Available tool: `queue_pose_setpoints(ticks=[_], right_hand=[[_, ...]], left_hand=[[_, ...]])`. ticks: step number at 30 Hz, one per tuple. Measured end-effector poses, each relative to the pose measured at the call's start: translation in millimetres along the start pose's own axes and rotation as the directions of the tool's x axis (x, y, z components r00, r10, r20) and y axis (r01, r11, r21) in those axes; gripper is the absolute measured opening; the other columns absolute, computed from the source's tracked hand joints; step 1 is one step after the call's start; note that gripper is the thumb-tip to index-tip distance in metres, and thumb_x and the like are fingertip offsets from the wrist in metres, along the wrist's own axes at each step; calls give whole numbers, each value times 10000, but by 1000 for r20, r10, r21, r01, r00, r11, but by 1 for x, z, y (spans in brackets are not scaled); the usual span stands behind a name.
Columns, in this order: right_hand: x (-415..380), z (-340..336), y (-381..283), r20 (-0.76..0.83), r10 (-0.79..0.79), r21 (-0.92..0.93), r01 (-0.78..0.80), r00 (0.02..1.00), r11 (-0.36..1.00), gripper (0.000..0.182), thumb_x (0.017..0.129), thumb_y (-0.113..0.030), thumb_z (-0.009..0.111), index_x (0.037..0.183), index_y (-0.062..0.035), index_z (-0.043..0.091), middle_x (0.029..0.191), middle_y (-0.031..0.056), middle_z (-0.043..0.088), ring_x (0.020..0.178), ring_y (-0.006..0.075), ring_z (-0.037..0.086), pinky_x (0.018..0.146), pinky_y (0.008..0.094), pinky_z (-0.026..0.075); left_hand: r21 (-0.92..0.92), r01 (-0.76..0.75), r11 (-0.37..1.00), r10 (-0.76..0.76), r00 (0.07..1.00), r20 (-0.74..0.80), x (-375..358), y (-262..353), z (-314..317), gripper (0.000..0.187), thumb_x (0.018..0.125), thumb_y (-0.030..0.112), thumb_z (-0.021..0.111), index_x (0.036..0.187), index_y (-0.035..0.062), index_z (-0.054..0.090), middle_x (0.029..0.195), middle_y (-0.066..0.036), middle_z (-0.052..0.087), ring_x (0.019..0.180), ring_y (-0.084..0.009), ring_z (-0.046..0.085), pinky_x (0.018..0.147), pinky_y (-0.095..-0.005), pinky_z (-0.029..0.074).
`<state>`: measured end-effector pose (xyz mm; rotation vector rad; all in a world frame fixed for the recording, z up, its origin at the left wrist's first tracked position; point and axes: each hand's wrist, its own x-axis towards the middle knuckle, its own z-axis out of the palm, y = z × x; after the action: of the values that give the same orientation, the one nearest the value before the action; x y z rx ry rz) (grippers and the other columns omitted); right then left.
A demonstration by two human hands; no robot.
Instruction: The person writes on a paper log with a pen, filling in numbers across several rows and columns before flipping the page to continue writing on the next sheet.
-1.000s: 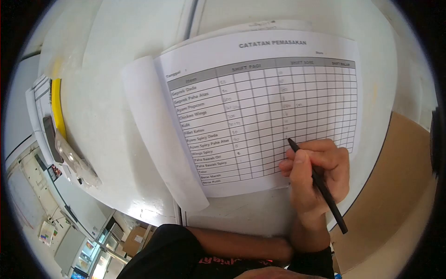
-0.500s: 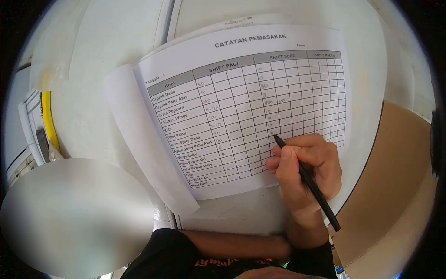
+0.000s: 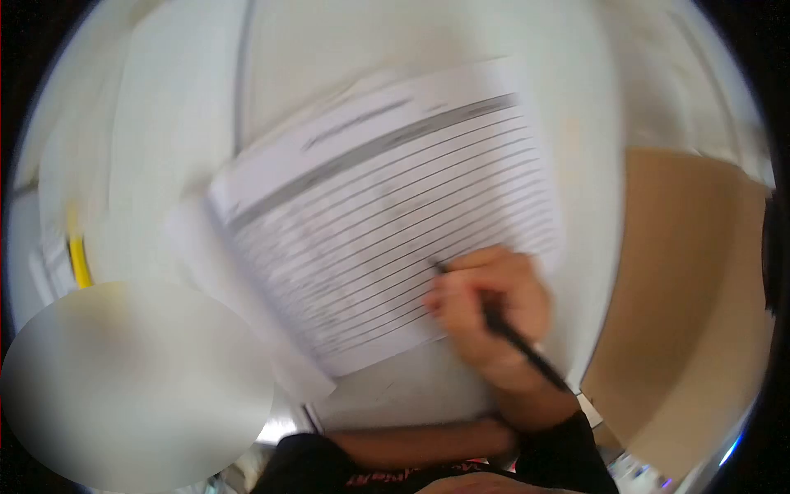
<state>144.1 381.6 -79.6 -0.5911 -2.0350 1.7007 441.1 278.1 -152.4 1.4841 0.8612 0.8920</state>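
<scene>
A printed form with a ruled table (image 3: 387, 222) lies tilted on a pale surface, its writing smeared by motion. My right hand (image 3: 494, 309) rests on the lower right part of the form, its fingers closed round a black pen (image 3: 527, 350). The pen's tip is at or just above the rows; contact cannot be made out. Along the form's left edge, a sheet is folded back (image 3: 239, 288). My left forearm (image 3: 420, 443) lies across the bottom, in front of my body; the left hand itself is hidden.
To the right stands brown cardboard (image 3: 687, 288). A yellow curved object (image 3: 79, 262) is at the far left. A large blurred round patch covers the lower left. The pale surface (image 3: 304, 33) has a dark seam beyond the form.
The view has shifted and blurred, so the form, right hand and pen appear farther left. The right hand still holds the pen over the form.
</scene>
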Motion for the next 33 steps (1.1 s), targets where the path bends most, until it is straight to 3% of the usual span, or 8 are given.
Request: queue_pose_setpoints(ticks=[2,7,11,21,26,29,32,33], right_hand=[[3,-9,8,175,-199,-89,217,964,972,86,969,8,678,1038,-14,631,912,117,670,753,148,668,643,287,553],[2,1,-10,116,-69,17,68,991,998,132,1067,-100,629,977,-17,578,817,121,523,696,226,531,653,370,465],[3,16,-3,8,-321,15,320,947,947,144,1072,-138,642,1021,-22,573,842,139,555,726,297,530,679,395,474],[-7,22,-5,186,-311,-331,358,932,873,176,1103,-220,538,1134,-55,588,1053,168,617,934,396,636,809,484,545],[-34,35,27,111,-543,-402,537,832,741,308,1018,-158,696,1283,-37,595,1180,181,674,1066,378,641,912,475,548],[-102,23,9,-41,-471,-431,410,881,804,386,993,-157,732,1331,-32,594,1265,199,678,1118,395,647,972,486,530],[-178,4,1,-235,-363,-590,165,901,790,384,1008,-213,707,1336,-70,567,1342,190,660,1221,405,622,1040,517,486],[-204,-1,1,-246,-332,-665,91,910,742,396,1015,-229,696,1351,-73,557,1391,193,636,1285,407,594,1086,540,459]], left_hand=[[77,-100,992,92,990,104,-22,-12,0,232,895,261,704,1010,77,788,989,-155,784,916,-334,758,831,-464,607],[217,-403,889,279,854,439,-85,-82,-33,259,918,272,695,1064,73,773,1019,-159,781,946,-320,751,852,-452,598],[256,-438,862,266,820,506,-70,-89,-70,282,936,281,687,1107,69,762,1043,-163,779,969,-310,746,869,-443,591],[371,-271,888,102,904,416,-51,7,-149,344,981,302,669,1215,59,733,1103,-171,774,1027,-284,732,910,-420,573],[399,-137,907,20,959,283,-105,40,-140,376,1003,313,660,1269,54,719,1133,-176,771,1056,-270,725,930,-409,564],[404,-67,912,-29,973,228,-155,67,-142,388,1012,317,656,1290,52,713,1144,-178,770,1068,-265,722,939,-404,560],[367,242,898,-308,942,132,-227,97,-146,302,1013,263,649,1201,41,730,1039,-177,778,960,-299,744,870,-421,578],[309,286,907,-278,958,-72,-251,97,-148,298,993,226,669,1220,37,714,1088,-183,770,1013,-335,738,909,-441,570]])
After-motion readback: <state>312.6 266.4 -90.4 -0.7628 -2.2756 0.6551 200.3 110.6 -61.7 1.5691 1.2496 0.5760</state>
